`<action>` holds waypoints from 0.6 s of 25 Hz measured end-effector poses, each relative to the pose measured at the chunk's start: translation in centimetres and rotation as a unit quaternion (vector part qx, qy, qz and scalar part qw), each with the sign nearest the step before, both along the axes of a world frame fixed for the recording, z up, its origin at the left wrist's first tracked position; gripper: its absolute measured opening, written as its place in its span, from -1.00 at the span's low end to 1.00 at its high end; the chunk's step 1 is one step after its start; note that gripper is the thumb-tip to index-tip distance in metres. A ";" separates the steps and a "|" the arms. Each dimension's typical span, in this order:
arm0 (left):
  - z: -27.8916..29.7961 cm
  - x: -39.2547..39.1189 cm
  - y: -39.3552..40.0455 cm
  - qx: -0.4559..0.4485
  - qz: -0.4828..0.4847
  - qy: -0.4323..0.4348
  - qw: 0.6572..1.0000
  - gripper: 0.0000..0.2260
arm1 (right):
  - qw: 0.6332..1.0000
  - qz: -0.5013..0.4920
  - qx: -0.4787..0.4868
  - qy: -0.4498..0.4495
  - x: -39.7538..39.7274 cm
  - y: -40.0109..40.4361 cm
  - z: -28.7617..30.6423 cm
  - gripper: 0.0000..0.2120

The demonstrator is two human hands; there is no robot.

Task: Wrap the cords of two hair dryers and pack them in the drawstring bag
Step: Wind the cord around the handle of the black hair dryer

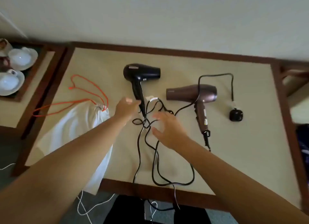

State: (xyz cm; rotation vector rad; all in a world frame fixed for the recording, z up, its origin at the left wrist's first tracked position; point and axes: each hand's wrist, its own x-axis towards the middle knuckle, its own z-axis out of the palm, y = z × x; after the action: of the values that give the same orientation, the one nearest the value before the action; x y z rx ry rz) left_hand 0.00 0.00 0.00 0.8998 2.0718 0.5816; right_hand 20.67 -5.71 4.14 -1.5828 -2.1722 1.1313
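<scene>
A black hair dryer (142,74) lies at the table's middle, handle pointing toward me. A brown hair dryer (192,92) lies to its right, its cord looping behind it to a black plug (235,114). Tangled black cords (155,158) run from the handles over the table's front edge. A white drawstring bag (75,123) with an orange string (87,90) lies at the left. My left hand (126,107) touches the lower end of the black dryer's handle, fingers apart. My right hand (168,129) hovers open over the tangled cords, holding nothing.
The table (250,140) has a beige top and a dark wooden rim, set against a wall. A side tray at the far left holds white cups and saucers (22,57). Thin white cables (85,207) hang below the front edge.
</scene>
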 end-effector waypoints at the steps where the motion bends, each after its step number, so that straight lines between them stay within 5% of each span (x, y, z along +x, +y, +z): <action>1: -1.2 0.6 0.9 0.021 0.015 -0.016 1.000 -0.48 | 0.998 0.032 0.044 0.011 -1.0 0.4 -1.6 -0.57; 4: -4.0 2.2 4.0 0.075 0.092 -0.059 0.991 -0.51 | 0.987 0.095 0.127 0.019 -3.0 1.7 -6.6 -0.52; 9: -5.7 2.6 5.6 0.116 0.091 0.067 0.987 -0.72 | 0.970 0.082 0.228 0.019 -1.9 1.5 -12.7 -0.46; 12: -5.1 2.0 4.8 0.225 0.118 -0.085 0.963 -0.88 | 0.968 0.037 0.240 0.058 -2.1 1.5 -12.7 -0.43; 15: -2.2 1.3 3.0 0.370 0.128 -0.229 0.891 -0.88 | 0.966 0.043 0.254 0.012 -2.3 1.4 -12.0 -0.49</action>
State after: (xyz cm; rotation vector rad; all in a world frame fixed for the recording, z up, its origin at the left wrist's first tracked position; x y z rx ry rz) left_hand 1.30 2.98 -2.17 0.7792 1.5296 1.6325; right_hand 18.32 -4.28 -7.84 -1.2490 -2.2863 0.5356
